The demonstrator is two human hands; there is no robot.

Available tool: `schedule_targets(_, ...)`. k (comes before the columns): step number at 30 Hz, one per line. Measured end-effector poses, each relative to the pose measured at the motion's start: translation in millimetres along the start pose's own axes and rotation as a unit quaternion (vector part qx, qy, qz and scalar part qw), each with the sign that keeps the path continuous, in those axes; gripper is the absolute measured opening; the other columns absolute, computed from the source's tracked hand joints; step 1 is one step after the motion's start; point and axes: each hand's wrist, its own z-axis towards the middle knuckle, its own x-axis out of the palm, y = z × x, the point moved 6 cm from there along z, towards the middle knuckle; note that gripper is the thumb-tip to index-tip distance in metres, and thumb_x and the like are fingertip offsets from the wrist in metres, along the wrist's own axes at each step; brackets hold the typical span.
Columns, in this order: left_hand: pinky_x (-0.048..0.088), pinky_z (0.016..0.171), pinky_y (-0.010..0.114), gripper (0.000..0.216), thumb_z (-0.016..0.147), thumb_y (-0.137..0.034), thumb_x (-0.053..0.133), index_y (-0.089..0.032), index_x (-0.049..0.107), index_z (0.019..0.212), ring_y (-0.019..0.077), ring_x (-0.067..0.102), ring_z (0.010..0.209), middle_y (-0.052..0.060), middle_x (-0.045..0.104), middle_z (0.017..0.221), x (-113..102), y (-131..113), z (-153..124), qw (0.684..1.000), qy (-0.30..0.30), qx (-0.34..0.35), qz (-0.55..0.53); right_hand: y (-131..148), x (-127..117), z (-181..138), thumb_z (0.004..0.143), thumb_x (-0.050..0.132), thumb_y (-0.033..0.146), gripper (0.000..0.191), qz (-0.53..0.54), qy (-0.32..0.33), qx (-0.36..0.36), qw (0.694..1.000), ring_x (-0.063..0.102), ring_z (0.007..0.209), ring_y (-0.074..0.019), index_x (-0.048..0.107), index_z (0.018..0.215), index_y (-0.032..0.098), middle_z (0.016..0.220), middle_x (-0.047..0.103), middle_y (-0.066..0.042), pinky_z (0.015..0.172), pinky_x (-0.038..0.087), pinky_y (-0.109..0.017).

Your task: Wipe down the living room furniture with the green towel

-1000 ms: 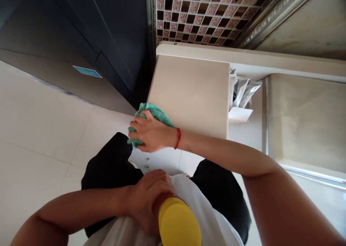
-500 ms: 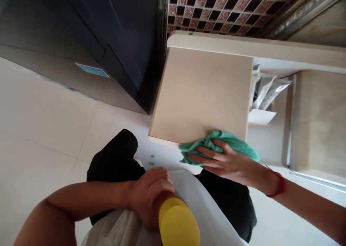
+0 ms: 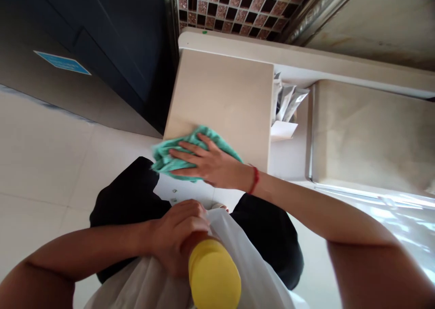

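Observation:
My right hand (image 3: 212,164) lies flat, fingers stretched out, on a green cloth (image 3: 166,159) and presses it against the near left corner of a beige cabinet top (image 3: 224,91). A red string circles that wrist. My left hand (image 3: 176,236) is closed round a yellow bottle (image 3: 214,275), held low against my white top. A white plastic bag (image 3: 251,263) hangs beside the bottle.
A dark cabinet (image 3: 112,32) with a blue label (image 3: 63,62) stands to the left. Mosaic tiles (image 3: 238,5) back the beige unit. Several packets (image 3: 287,100) sit in a recess to the right of the top. The floor (image 3: 44,155) is pale tile.
My right hand has swept the green cloth from the left corner to the right edge and back to the left. The left hand has kept hold of the yellow bottle.

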Motion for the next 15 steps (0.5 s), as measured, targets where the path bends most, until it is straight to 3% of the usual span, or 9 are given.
schedule_targets(5, 0.055, 0.068, 0.033, 0.039, 0.093, -0.047, 0.066, -0.018, 0.055, 0.116, 0.0179, 0.062, 0.074, 0.007, 0.064, 0.087, 6, 4, -2, 0.999, -0.008, -0.036, -0.002, 0, -11, -139, 0.087, 0.058, -0.006, 0.092, -0.001, 0.002, 0.156, 0.988, 0.034, 0.165, -0.0296, 0.045, 0.165, 0.043, 0.177, 0.032, 0.001, 0.137, 0.024, -0.067)
schedule_targets(7, 0.054, 0.067, 0.032, 0.039, 0.093, -0.049, 0.065, -0.018, 0.055, 0.114, 0.0168, 0.06, 0.072, 0.005, 0.062, 0.085, 4, 3, -3, 0.999, -0.014, -0.046, -0.008, 7, -23, -179, 0.088, 0.05, -0.007, 0.093, 0.039, -0.007, 0.19, 0.981, 0.036, 0.164, -0.0276, 0.045, 0.166, 0.043, 0.174, 0.037, 0.002, 0.135, 0.036, -0.062)
schedule_targets(9, 0.052, 0.066, 0.031, 0.039, 0.091, -0.048, 0.066, -0.018, 0.054, 0.113, 0.0163, 0.059, 0.071, 0.004, 0.06, 0.083, 1, 1, -5, 0.999, -0.005, -0.052, -0.012, 2, -48, -208, 0.09, 0.046, -0.004, 0.086, 0.102, -0.034, 0.227, 0.968, 0.049, 0.156, -0.0254, 0.052, 0.162, 0.045, 0.169, 0.046, 0.004, 0.123, 0.056, -0.049)
schedule_targets(11, 0.052, 0.067, 0.031, 0.039, 0.088, -0.044, 0.068, -0.018, 0.054, 0.113, 0.0161, 0.058, 0.07, 0.003, 0.058, 0.082, -3, -1, -7, 0.998, 0.001, -0.059, -0.014, -27, -79, -218, 0.093, 0.051, 0.004, 0.074, 0.164, -0.069, 0.278, 0.944, 0.069, 0.134, -0.0232, 0.062, 0.153, 0.047, 0.159, 0.058, 0.004, 0.096, 0.069, -0.033)
schedule_targets(13, 0.053, 0.068, 0.031, 0.043, 0.086, -0.045, 0.071, -0.018, 0.053, 0.115, 0.0162, 0.058, 0.071, 0.003, 0.058, 0.083, -8, -2, -10, 0.998, -0.002, -0.06, -0.022, -81, -107, -208, 0.089, 0.06, 0.009, 0.064, 0.171, -0.12, 0.334, 0.919, 0.078, 0.106, -0.0188, 0.071, 0.144, 0.042, 0.145, 0.068, 0.003, 0.077, 0.068, -0.025)
schedule_targets(15, 0.053, 0.069, 0.031, 0.044, 0.086, -0.046, 0.071, -0.018, 0.054, 0.115, 0.016, 0.059, 0.073, 0.004, 0.059, 0.084, -12, -4, -13, 0.998, -0.019, -0.058, -0.026, -148, -116, -177, 0.084, 0.061, 0.008, 0.065, 0.144, -0.152, 0.385, 0.899, 0.076, 0.105, -0.017, 0.073, 0.143, 0.032, 0.138, 0.072, 0.001, 0.087, 0.066, -0.026)
